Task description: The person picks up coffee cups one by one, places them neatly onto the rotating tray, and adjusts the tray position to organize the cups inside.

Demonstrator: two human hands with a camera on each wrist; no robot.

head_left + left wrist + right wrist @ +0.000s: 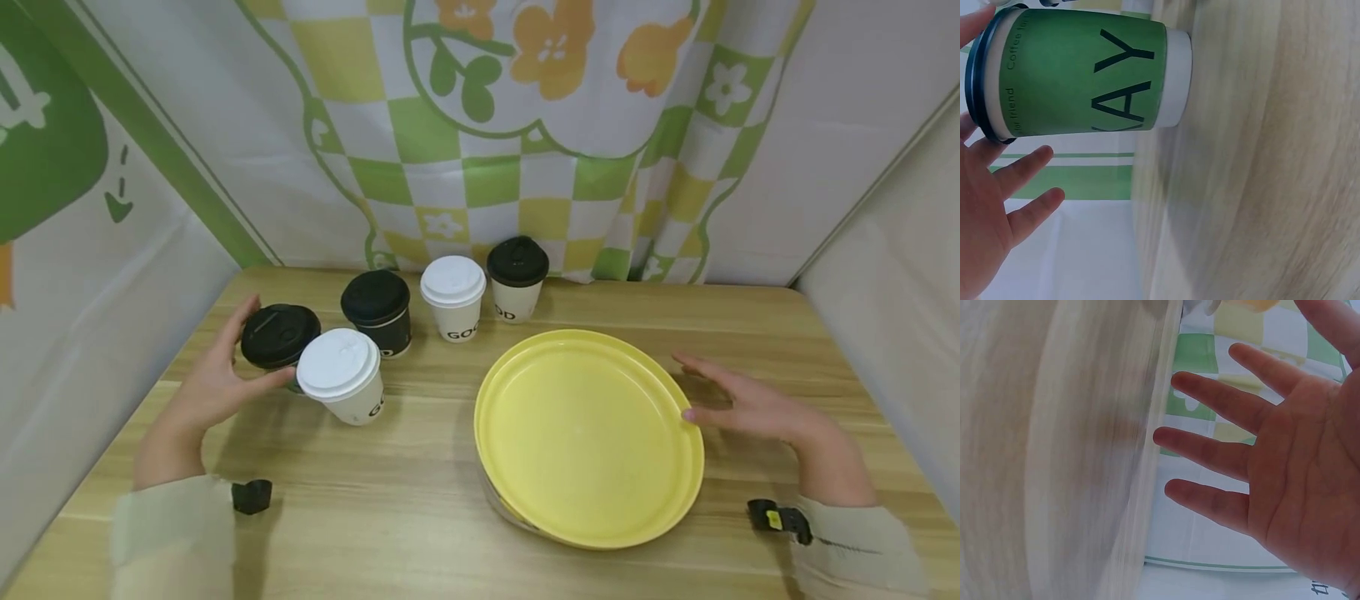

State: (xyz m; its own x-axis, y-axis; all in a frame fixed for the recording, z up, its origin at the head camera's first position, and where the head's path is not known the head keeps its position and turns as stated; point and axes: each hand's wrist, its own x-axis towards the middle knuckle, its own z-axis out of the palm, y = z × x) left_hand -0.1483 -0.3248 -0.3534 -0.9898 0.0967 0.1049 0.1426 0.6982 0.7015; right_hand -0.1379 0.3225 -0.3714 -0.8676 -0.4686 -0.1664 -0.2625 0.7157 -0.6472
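Observation:
My left hand [213,379] curves beside a black-lidded green paper cup [1085,72], its thumb and index finger spread around the lid. Firm contact is hard to make out, and the other fingers fan out loosely. The cup stands upright on the wooden table. Close to that thumb stands a white cup with a white lid [341,367]. On the other side, my right hand [757,408] hovers beside a round yellow tray-like lid [588,437], thumb near its rim, fingers extended. The right wrist view shows its spread palm [1297,462] holding nothing.
Behind stand a black cup [378,312], another white-lidded cup [453,296] and a white cup with a black lid [517,279]. A checked curtain [491,179] hangs at the table's [360,517] back edge, with pale fabric walls at both sides.

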